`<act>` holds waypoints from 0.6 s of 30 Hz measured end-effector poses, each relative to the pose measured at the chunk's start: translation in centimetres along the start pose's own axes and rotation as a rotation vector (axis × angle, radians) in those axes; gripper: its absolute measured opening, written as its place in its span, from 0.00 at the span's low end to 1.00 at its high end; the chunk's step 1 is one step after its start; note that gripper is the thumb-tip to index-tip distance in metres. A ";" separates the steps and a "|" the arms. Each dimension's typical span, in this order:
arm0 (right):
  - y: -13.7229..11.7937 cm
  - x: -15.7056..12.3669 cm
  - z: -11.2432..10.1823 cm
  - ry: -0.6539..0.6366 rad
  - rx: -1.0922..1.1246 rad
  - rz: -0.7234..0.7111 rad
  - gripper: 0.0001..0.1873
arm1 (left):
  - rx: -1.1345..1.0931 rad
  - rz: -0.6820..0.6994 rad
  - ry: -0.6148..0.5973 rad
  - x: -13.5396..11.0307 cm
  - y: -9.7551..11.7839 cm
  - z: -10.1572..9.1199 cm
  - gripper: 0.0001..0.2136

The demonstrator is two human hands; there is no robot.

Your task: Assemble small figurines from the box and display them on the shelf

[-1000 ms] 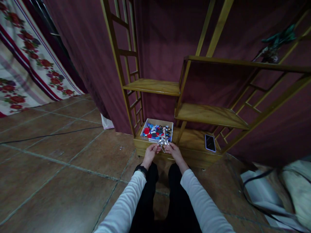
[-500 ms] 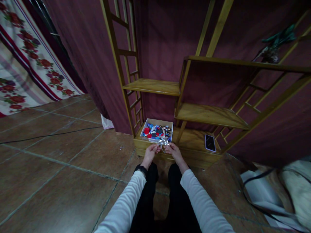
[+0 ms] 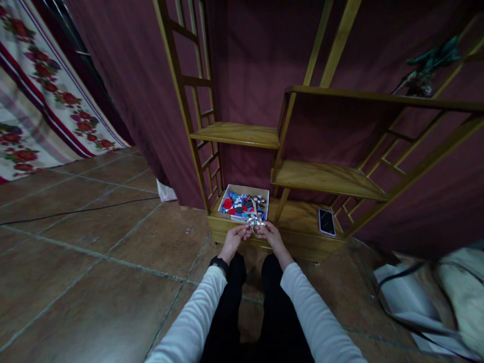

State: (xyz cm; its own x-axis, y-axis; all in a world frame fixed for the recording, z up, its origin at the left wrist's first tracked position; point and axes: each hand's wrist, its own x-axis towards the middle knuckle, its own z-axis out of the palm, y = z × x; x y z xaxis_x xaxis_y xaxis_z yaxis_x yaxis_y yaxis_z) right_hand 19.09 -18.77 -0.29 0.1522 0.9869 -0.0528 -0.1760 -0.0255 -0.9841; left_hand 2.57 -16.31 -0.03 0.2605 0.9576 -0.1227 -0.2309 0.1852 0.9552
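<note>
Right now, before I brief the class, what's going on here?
One person's left hand and right hand together hold a shiny, silvery piece, perhaps foil or clear plastic, by the near edge of an open box of small colourful pieces. The box sits on the wooden bottom shelf, with a smartphone lying to its right.
</note>
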 end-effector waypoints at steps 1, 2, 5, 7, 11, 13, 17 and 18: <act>0.1 0.1 0.0 0.004 0.005 0.000 0.22 | -0.001 -0.011 -0.006 0.0 0.0 0.0 0.16; 0.2 0.1 0.0 0.010 0.012 0.001 0.22 | -0.005 -0.022 -0.013 -0.1 0.1 0.0 0.16; 0.4 0.3 -0.1 0.041 0.024 0.004 0.23 | -0.026 -0.057 -0.043 -0.2 0.3 -0.1 0.16; 0.5 0.3 -0.1 0.062 0.022 0.005 0.23 | -0.032 -0.078 -0.067 -0.3 0.4 -0.2 0.16; 0.4 0.3 0.0 0.077 0.022 0.000 0.23 | -0.046 -0.119 -0.095 -0.4 0.5 -0.3 0.16; 0.4 0.4 0.0 0.086 0.030 -0.002 0.23 | -0.058 -0.141 -0.117 -0.4 0.6 -0.3 0.16; 0.6 0.6 0.1 0.093 0.051 0.004 0.22 | -0.067 -0.175 -0.201 -0.6 0.9 -0.4 0.17; 0.6 0.7 0.1 0.089 0.053 0.005 0.22 | -0.067 -0.180 -0.220 -0.6 1.0 -0.3 0.17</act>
State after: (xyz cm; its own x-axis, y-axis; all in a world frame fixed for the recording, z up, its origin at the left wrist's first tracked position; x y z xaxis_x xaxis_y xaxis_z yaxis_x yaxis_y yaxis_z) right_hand 18.98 -18.06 -0.94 0.2369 0.9687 -0.0744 -0.2274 -0.0192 -0.9736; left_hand 1.86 -16.65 0.86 0.4984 0.8385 -0.2201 -0.2219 0.3689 0.9026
